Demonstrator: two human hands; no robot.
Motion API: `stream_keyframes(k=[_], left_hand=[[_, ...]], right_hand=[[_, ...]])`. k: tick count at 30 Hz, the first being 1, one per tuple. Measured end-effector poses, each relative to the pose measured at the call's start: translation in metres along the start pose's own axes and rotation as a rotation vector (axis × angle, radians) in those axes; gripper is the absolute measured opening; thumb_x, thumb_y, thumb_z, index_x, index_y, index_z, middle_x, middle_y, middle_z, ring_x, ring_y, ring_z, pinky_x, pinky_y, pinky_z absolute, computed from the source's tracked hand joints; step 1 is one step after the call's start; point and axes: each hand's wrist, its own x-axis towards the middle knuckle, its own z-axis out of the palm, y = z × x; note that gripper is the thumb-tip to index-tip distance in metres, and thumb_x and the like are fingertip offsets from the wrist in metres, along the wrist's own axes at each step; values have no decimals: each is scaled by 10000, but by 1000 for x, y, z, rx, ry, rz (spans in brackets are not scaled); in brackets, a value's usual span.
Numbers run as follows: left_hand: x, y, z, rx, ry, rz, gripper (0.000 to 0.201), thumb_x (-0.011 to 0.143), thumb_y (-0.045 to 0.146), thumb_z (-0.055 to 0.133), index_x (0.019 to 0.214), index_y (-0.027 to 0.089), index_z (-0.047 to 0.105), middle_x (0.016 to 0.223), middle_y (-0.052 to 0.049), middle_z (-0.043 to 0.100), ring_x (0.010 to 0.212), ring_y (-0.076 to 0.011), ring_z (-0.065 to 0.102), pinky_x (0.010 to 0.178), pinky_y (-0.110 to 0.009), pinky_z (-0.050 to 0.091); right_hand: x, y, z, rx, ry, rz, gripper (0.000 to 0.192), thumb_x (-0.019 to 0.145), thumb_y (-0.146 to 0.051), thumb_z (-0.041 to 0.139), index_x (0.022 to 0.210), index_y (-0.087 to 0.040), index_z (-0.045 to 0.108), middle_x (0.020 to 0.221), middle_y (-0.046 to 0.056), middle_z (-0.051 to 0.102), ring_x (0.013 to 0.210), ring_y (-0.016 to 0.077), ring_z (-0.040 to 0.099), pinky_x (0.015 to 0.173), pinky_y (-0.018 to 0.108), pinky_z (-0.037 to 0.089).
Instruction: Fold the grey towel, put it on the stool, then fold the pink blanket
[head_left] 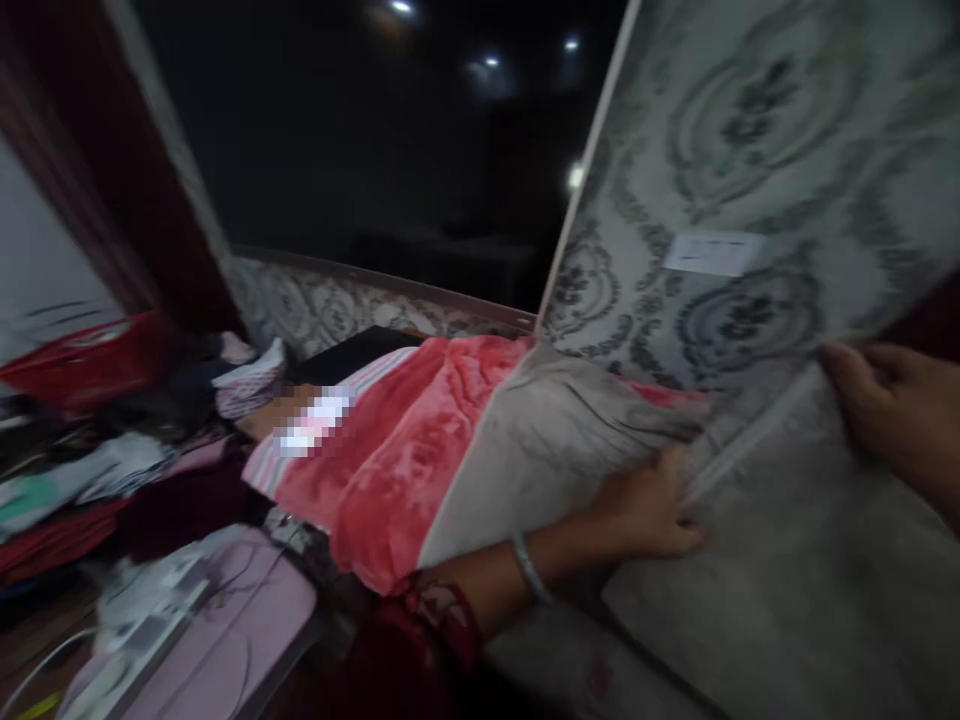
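- Nearest, the left hand [649,505] lies palm-down with fingers spread flat on a pale grey cloth [787,570], pressing at a fold or seam line. A silver bangle [529,568] circles the wrist, above a dark red sleeve [427,625].
- At the right edge, the right hand [889,410] curls its fingers over the same cloth's upper fold, gripping it; part of the hand runs out of frame.
- The cloth looks smooth and heavy, creased where it bunches between the hands. It drapes across the bed, in the right half of the view.
- To handle it well, judging from the creases: keep the flat hand anchoring the fold while the gripping hand draws the fabric taut and even, so no wrinkles get trapped.
- Beside the cloth lies a coral-pink fleece blanket [397,450], plush and rumpled, partly under the cloth's edge.
- Lower left, a pale lilac surface [255,610] carries a whitish device with thin cords, too blurred to name.
- Further left, a jumbled heap of clothes [97,470].
- Behind the bed, grey damask-patterned wallpaper [750,130] with a white switch plate [712,252]. Beyond is dark, with a few small lights.
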Motion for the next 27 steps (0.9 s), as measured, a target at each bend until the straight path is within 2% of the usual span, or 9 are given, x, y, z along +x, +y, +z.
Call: stream_keyframes(k=[2, 5, 8, 12, 16, 19, 22, 25, 27], left_hand=[[-19, 2, 3, -52, 20, 55, 878, 745, 342, 708, 1525, 222, 324, 1379, -127, 614, 1202, -327, 629, 983, -428, 533], [-45, -9, 12, -92, 5, -15, 822, 717, 260, 687, 1483, 205, 393, 1361, -122, 631, 1177, -317, 632, 999, -426, 512], [-57, -19, 17, -158, 3, -75, 502, 746, 245, 638, 1244, 192, 601, 1189, -83, 718, 1055, -279, 662, 936, -393, 517], [-44, -8, -9, -171, 73, -20, 230, 730, 284, 637, 932, 180, 675, 898, -19, 716, 867, -219, 645, 782, -310, 498], [-3, 17, -70, -180, 192, 50, 205, 745, 371, 653, 818, 180, 638, 723, 28, 603, 693, -152, 556, 634, -250, 436], [37, 41, -117, -79, 264, 123, 195, 712, 343, 696, 727, 183, 586, 641, 43, 528, 635, -130, 504, 593, -235, 402], [60, 73, -152, 133, 406, 221, 151, 708, 267, 690, 697, 177, 569, 646, 38, 518, 678, -126, 508, 652, -240, 419], [38, 91, -171, 387, 528, 371, 134, 810, 270, 602, 809, 138, 624, 784, 11, 592, 809, -118, 543, 812, -279, 447], [-1, 78, -170, 557, 498, 465, 252, 912, 277, 472, 955, 101, 647, 962, -23, 642, 949, -125, 564, 920, -348, 433]], right_hand=[[5, -24, -41, -23, 69, 51, 377, 926, -466, 558, 651, -208, 551, 564, 6, 442, 598, 167, 457, 624, 345, 306], [10, -41, -87, -15, 173, 42, 382, 961, -366, 575, 632, -180, 519, 563, -42, 349, 560, 95, 348, 600, 319, 248], [8, -41, -119, -3, 223, 28, 422, 982, -375, 589, 626, -162, 514, 573, -61, 312, 562, 68, 299, 588, 302, 227], [4, -32, -150, -15, 266, 123, 464, 1006, -395, 569, 619, -142, 529, 607, -62, 304, 587, 58, 275, 603, 293, 237], [11, -9, -151, 26, 316, 334, 467, 1043, -385, 476, 669, -118, 564, 662, -51, 265, 629, 74, 267, 628, 303, 247], [31, 13, -133, 111, 374, 490, 452, 1069, -329, 401, 646, -184, 466, 684, -48, 244, 654, 87, 229, 622, 299, 235], [47, 25, -118, 294, 540, 564, 430, 1090, -341, 311, 668, -262, 339, 706, -46, 244, 677, 101, 231, 638, 266, 279], [16, 28, -112, 467, 739, 451, 425, 1085, -475, 190, 736, -272, 322, 740, -28, 294, 708, 121, 334, 694, 261, 372], [-46, 30, -107, 490, 753, 355, 452, 1065, -549, 157, 800, -253, 371, 781, -2, 364, 772, 161, 441, 741, 299, 430]])
